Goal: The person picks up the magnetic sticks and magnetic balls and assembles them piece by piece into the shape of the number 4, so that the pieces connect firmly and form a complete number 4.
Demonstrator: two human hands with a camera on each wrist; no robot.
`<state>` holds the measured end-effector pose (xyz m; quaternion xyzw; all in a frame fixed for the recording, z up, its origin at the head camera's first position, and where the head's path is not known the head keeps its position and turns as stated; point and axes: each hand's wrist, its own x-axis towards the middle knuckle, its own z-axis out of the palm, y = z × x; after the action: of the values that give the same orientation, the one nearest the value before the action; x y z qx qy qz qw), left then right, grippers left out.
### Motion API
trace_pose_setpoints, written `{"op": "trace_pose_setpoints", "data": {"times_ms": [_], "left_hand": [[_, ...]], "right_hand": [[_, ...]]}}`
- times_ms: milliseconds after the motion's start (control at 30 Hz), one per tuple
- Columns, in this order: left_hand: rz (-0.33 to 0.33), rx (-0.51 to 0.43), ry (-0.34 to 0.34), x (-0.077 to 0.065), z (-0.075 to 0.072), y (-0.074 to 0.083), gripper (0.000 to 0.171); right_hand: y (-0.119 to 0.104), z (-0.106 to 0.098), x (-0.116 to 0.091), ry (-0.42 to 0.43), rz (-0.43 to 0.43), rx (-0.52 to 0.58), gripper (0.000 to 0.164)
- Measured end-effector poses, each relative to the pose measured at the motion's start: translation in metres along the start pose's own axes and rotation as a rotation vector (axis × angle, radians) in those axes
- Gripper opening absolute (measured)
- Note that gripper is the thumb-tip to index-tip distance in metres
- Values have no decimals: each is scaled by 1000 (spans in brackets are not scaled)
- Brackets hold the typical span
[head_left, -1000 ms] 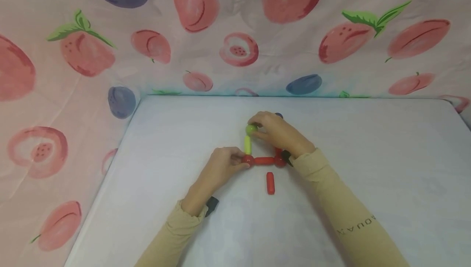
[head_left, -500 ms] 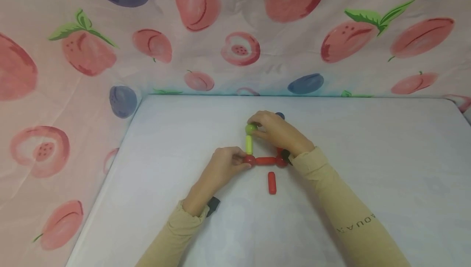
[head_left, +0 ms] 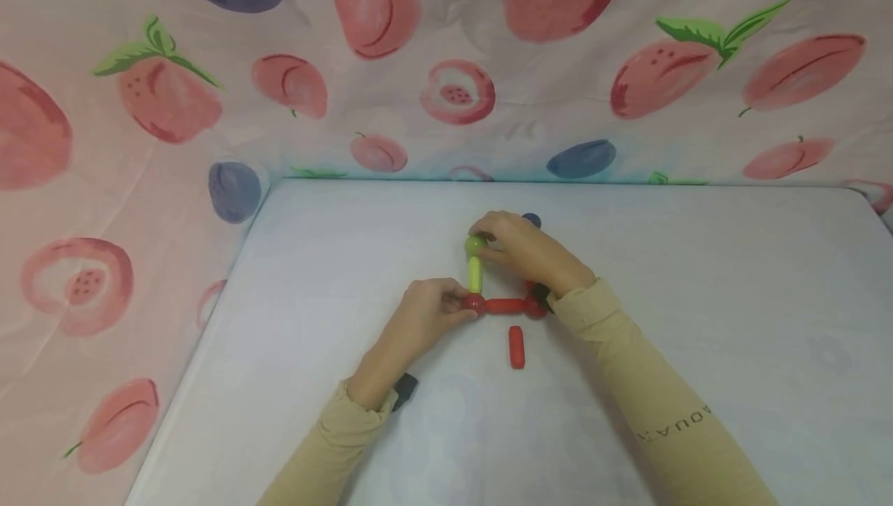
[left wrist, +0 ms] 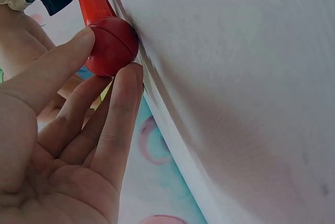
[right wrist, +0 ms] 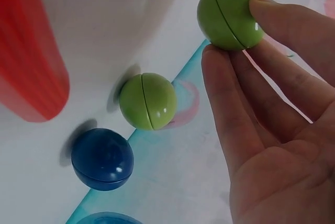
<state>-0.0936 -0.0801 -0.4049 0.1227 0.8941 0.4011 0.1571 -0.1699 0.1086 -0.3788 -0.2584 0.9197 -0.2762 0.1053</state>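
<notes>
My left hand [head_left: 425,312] pinches a red ball [left wrist: 112,46] between thumb and fingertips. From that ball a red rod [head_left: 505,306] runs right to a second red ball [head_left: 536,306], and a yellow-green rod [head_left: 475,275] runs away from me to a green ball [head_left: 475,246]. The green ball is pinched by my right hand [head_left: 526,249]; in the right wrist view the rod's end meets it. Another red rod [right wrist: 31,51] rises in that view's left part, and by the second red ball one is mostly hidden behind my right wrist.
A loose red rod [head_left: 516,347] lies nearer me on the white table [head_left: 349,242]. Beyond my right hand rests a dark blue ball [head_left: 532,220]. Another green ball [right wrist: 148,101] sits near it in the right wrist view. A fruit-print cloth [head_left: 391,103] hangs behind and at the left.
Both hands keep their holds on the balls. The head view has shifted slightly. The green ball sits a touch further left relative to the yellow-green rod, more in line with it.
</notes>
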Motion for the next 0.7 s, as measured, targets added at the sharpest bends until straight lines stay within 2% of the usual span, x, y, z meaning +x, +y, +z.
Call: {"op": "trace_pose_setpoints", "data": {"times_ms": [700], "left_hand": [[57, 41, 13, -2, -3, 2, 26]], "right_hand": [[0, 2, 2, -33, 5, -36, 37]]}}
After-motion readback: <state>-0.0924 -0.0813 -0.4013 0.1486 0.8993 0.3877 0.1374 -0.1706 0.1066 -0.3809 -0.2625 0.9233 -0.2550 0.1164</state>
